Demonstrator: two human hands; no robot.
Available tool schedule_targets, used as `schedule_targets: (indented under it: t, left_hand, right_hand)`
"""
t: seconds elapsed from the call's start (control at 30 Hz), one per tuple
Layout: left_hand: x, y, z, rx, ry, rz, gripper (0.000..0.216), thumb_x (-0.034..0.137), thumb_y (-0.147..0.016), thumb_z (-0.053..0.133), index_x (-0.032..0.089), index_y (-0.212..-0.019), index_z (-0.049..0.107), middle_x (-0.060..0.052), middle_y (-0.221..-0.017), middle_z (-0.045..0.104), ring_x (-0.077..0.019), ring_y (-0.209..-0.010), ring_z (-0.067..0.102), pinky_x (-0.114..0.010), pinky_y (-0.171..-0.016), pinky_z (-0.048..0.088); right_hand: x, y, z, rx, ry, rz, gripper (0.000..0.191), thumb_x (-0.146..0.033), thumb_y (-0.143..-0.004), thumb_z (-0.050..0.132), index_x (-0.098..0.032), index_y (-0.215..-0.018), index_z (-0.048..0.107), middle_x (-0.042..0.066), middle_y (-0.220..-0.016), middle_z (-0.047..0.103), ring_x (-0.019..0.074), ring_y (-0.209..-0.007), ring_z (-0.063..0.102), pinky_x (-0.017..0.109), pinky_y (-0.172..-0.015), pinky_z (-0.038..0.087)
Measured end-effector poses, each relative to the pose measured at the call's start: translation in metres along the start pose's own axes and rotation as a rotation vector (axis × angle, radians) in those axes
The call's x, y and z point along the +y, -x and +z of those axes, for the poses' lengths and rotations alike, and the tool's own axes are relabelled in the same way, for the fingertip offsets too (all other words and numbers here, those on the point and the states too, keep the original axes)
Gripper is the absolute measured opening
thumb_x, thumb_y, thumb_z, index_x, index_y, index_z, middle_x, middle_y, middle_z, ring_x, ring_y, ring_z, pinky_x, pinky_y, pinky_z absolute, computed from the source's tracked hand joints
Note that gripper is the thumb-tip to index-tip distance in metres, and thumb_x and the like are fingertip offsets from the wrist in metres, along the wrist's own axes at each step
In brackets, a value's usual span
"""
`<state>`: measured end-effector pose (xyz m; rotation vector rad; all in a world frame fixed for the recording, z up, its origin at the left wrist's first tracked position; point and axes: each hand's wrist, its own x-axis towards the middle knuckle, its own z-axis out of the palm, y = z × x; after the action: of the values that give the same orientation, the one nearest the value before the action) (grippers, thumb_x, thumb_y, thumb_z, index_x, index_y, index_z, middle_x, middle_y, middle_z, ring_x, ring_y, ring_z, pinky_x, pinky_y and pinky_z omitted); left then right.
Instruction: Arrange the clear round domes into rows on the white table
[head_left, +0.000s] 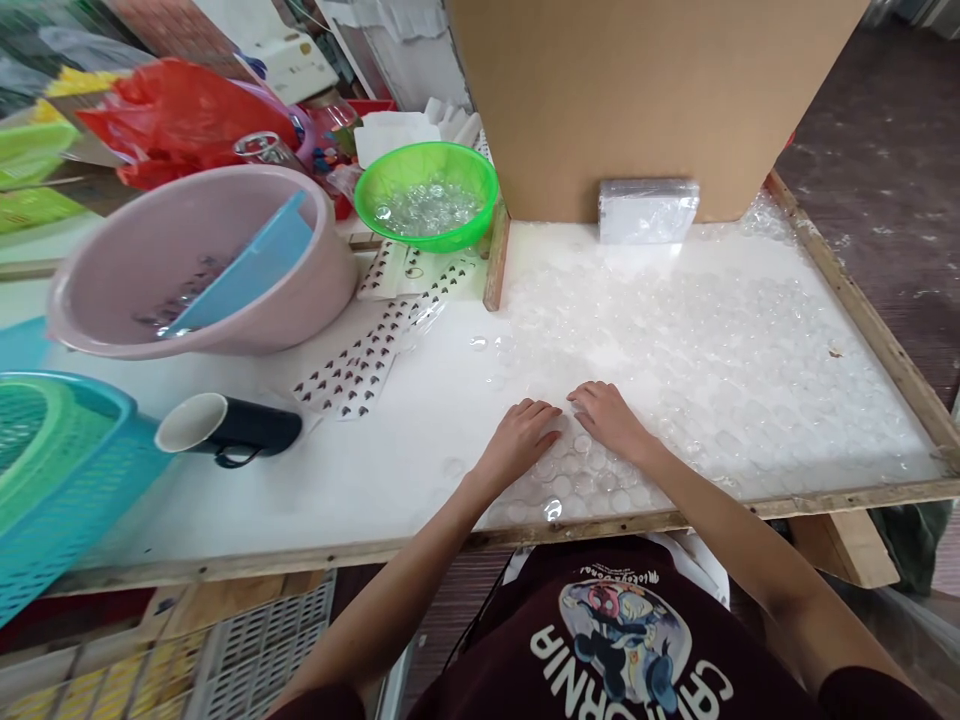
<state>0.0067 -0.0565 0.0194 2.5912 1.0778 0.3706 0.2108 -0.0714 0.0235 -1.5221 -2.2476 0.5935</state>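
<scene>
My left hand point(521, 437) and my right hand point(609, 417) rest side by side, palms down, on the white tabletop point(420, 420) near its front edge. Their fingers are curled and press on a layer of several clear round discs point(712, 350) that covers the right half of the table. More clear discs point(570, 490) lie under and around both wrists. I cannot make out anything gripped in either hand.
A black mug point(229, 430) lies on its side at the left. Sheets of small heart stickers point(360, 360), a pink basin point(195, 260) with a blue scoop, a green bowl point(427, 195) of discs, a blue-green basket point(52, 470), a cardboard box point(645, 100) and a white packet point(649, 210) surround the work area.
</scene>
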Motion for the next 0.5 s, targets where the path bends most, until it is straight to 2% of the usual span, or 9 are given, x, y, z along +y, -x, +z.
schedule_targets:
  t: [0.1, 0.23, 0.37, 0.5]
  left_hand:
    - [0.0, 0.001, 0.001, 0.028, -0.016, 0.005, 0.024, 0.021, -0.094, 0.057, 0.02, -0.118, 0.06, -0.009, -0.112, 0.067, -0.0269, -0.102, 0.059, -0.043, -0.086, 0.048]
    - [0.002, 0.0, 0.004, 0.033, -0.056, 0.026, 0.025, 0.024, -0.096, 0.055, 0.02, -0.121, 0.058, -0.009, -0.113, 0.067, -0.0263, -0.102, 0.059, -0.041, -0.085, 0.047]
    - [0.003, -0.007, 0.006, 0.02, -0.097, 0.029, 0.023, 0.021, -0.096, 0.054, 0.019, -0.118, 0.058, -0.009, -0.113, 0.068, -0.0268, -0.102, 0.059, -0.041, -0.084, 0.046]
    - [0.002, -0.014, 0.008, 0.052, -0.075, -0.011, 0.025, 0.019, -0.095, 0.05, 0.018, -0.12, 0.056, -0.01, -0.112, 0.068, -0.0278, -0.103, 0.059, -0.043, -0.087, 0.047]
  right_hand:
    - [0.008, 0.005, -0.004, 0.058, -0.066, 0.053, 0.03, -0.017, -0.093, 0.057, -0.019, -0.123, 0.059, 0.009, -0.122, 0.065, 0.023, -0.11, 0.058, 0.04, -0.099, 0.042]
    - [0.025, 0.018, -0.012, 0.133, -0.111, 0.135, 0.03, -0.021, -0.092, 0.06, -0.022, -0.122, 0.059, 0.007, -0.122, 0.066, 0.0205, -0.092, 0.063, 0.041, -0.094, 0.043]
    - [0.044, 0.029, -0.018, 0.196, -0.004, 0.233, 0.022, -0.018, -0.09, 0.058, -0.022, -0.111, 0.063, 0.008, -0.117, 0.067, 0.0247, -0.098, 0.062, 0.044, -0.094, 0.041]
    - [0.046, 0.032, -0.017, 0.204, -0.014, 0.222, 0.02, -0.018, -0.09, 0.057, -0.022, -0.109, 0.063, 0.009, -0.118, 0.065, 0.0261, -0.106, 0.06, 0.043, -0.094, 0.04]
